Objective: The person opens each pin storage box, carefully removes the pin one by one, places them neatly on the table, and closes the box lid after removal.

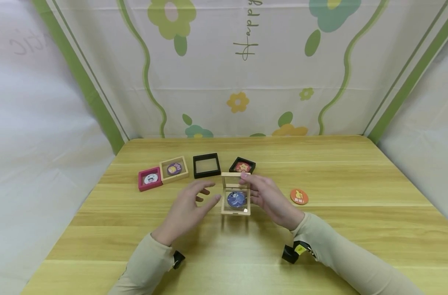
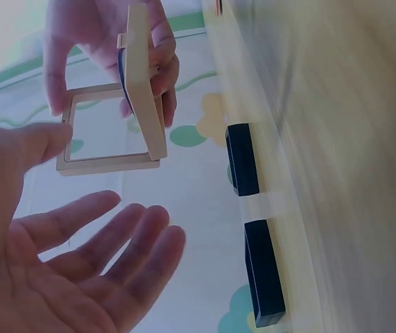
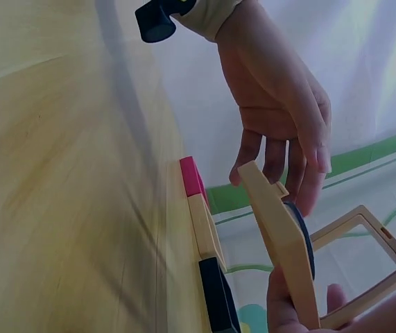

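A beige hinged display frame (image 1: 226, 211) is held above the table, its lid swung up from the lower half. On the lower half lies a round blue badge (image 1: 236, 199). My right hand (image 1: 271, 198) grips the frame by its right side, thumb at the lid and fingers under the lower half. My left hand (image 1: 187, 207) is at the frame's left with its fingers spread and loosely bent. In the left wrist view the left thumb (image 2: 45, 142) is close to the lid's edge; whether it touches cannot be made out.
Behind stand a pink frame (image 1: 140, 182), another beige frame (image 1: 162, 174) and a small black frame (image 1: 232, 168), each with a round badge inside. A larger black frame (image 1: 206, 175) shows no badge. An orange badge (image 1: 299, 196) lies to the right on the wooden table (image 1: 356, 213).
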Tool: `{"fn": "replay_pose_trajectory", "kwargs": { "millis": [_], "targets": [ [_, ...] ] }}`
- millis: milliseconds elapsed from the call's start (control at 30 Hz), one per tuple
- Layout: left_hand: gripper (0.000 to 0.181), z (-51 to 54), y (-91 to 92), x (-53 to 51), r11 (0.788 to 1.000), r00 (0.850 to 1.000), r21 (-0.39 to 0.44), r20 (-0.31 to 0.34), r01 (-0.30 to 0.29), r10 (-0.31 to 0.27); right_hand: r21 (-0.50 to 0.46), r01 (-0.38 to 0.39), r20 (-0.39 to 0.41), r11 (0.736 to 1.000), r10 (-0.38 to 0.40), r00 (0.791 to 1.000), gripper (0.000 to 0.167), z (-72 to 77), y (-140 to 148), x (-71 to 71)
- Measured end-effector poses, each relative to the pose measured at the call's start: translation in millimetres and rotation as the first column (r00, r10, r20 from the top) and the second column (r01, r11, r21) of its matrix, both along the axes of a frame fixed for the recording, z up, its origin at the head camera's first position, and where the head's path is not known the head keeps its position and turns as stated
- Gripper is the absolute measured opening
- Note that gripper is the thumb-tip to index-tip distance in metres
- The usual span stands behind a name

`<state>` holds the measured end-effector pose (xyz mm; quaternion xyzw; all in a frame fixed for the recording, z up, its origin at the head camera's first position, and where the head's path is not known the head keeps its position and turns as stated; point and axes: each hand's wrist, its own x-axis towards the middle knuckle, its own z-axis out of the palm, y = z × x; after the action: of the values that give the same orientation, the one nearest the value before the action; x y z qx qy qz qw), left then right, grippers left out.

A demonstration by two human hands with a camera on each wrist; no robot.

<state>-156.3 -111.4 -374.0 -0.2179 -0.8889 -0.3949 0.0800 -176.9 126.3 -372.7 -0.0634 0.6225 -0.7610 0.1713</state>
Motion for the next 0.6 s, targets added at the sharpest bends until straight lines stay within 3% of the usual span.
{"fn": "replay_pose_trajectory", "kwargs": {
  "millis": [233,600],
  "targets": [
    [0.021,-2.2,-0.2,-1.8,0.998,0.998,0.055,-0.069,0.016,-0.012,-0.017,0.010,0.009,1.000,-0.010,1.000,0.044,-1.2,-3.0,1.5],
    [0.014,0.0,3.0,-0.6,1.000,0.996,0.010,-0.084,0.027,-0.026,-0.061,-0.007,0.050,0.998,0.010,0.999,0.040,-2.8,-6.6,3.8]
  ]
}}
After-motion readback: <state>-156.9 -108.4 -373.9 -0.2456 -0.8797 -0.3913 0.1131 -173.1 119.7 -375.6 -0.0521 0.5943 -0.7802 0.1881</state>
